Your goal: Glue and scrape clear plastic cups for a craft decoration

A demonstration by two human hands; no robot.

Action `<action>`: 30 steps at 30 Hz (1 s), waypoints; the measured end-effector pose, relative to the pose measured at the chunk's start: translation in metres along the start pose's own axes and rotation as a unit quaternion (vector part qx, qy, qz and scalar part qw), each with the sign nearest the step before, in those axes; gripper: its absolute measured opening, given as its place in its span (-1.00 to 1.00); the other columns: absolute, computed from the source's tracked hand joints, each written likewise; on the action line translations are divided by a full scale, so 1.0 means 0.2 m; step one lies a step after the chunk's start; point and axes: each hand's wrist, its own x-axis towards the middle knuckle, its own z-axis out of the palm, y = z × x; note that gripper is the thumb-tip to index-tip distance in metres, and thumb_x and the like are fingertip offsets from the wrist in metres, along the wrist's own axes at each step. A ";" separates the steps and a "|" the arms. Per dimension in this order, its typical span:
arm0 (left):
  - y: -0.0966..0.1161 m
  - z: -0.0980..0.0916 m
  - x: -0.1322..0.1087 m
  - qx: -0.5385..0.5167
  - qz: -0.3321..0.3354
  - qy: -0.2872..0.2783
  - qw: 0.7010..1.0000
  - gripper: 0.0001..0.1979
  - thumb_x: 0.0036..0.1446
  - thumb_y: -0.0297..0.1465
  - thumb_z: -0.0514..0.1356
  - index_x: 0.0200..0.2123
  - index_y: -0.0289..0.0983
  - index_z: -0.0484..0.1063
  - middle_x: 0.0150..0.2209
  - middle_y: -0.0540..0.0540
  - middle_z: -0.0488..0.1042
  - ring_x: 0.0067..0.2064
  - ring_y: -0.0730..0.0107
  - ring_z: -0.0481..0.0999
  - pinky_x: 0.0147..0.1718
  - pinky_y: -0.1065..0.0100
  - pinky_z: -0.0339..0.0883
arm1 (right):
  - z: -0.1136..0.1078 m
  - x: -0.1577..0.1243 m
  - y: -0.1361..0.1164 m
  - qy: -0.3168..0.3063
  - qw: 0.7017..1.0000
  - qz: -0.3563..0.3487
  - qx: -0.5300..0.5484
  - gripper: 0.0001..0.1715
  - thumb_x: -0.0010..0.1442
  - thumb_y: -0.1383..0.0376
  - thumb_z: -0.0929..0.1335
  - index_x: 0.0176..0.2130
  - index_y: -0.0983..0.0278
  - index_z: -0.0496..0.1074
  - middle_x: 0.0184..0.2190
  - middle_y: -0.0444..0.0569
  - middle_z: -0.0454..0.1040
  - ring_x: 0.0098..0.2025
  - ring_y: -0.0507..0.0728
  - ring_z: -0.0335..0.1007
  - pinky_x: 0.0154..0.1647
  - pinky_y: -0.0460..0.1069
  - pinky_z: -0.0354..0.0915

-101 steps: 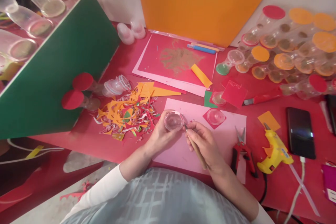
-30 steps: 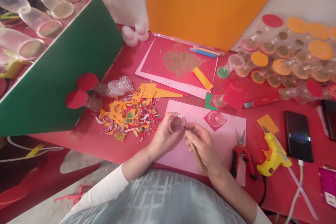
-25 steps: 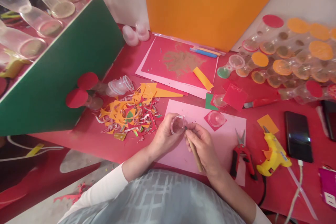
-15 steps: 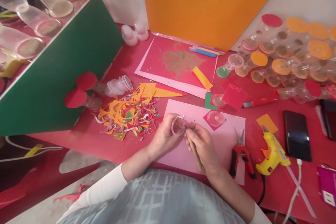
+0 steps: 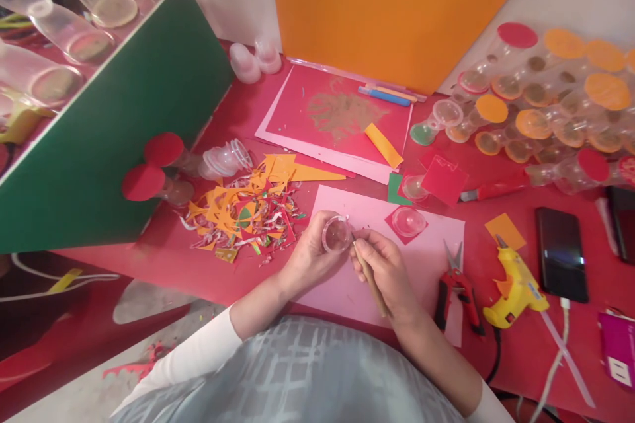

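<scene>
In the head view, my left hand (image 5: 313,244) is closed around a small clear plastic cup (image 5: 336,235), its round opening facing up toward me. My right hand (image 5: 384,264) pinches a tool with a tan handle (image 5: 371,281), whose tip meets the cup's right rim; the tip is too small to make out. Both hands are above a pink paper sheet (image 5: 337,297). Just beyond my right hand, a clear round cup (image 5: 408,221) rests on a red paper square. Another clear cup (image 5: 415,189) lies by a red square (image 5: 444,180) and a green square (image 5: 398,190).
Paper scraps (image 5: 248,208) are heaped left of the sheet. Red-handled snips (image 5: 459,291), a yellow glue gun (image 5: 516,287) and a phone (image 5: 561,254) lie at right. Joined clear cups (image 5: 540,96) stand behind them. A green board (image 5: 124,119) borders the left, an orange board (image 5: 397,6) the back.
The tan handle has swung slightly, its lower end going a little right and out from my palm. The cup's opening faces me slightly more. My hands stay in nearly the same place.
</scene>
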 end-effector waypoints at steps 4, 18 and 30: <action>0.02 0.00 0.01 -0.025 -0.033 0.014 0.999 -0.71 0.12 -0.30 0.32 -0.17 -0.21 0.29 -0.25 -0.03 0.46 -0.24 0.39 0.49 -0.19 0.37 0.36 | -0.01 0.00 0.00 -0.016 1.000 0.001 0.017 -0.61 0.02 0.02 0.52 -0.40 0.27 0.47 -0.55 -0.17 0.40 -0.63 -0.06 0.22 -0.70 -0.17 0.16; 0.01 0.00 0.02 -0.050 -0.027 0.023 0.998 -0.73 0.13 -0.29 0.31 -0.19 -0.22 0.30 -0.26 -0.03 0.48 -0.26 0.41 0.50 -0.21 0.38 0.37 | 0.01 -0.01 0.00 0.001 0.999 -0.004 -0.034 -0.66 0.02 0.07 0.50 -0.37 0.26 0.44 -0.59 -0.22 0.38 -0.66 -0.07 0.19 -0.69 -0.16 0.19; 0.01 -0.01 0.01 0.003 -0.026 -0.022 0.999 -0.79 0.17 -0.34 0.25 -0.16 -0.21 0.31 -0.23 -0.07 0.47 -0.24 0.38 0.50 -0.22 0.36 0.37 | 0.00 0.00 0.00 0.028 0.998 -0.025 -0.058 -0.68 0.02 0.08 0.48 -0.40 0.25 0.41 -0.62 -0.24 0.35 -0.67 -0.06 0.19 -0.70 -0.15 0.18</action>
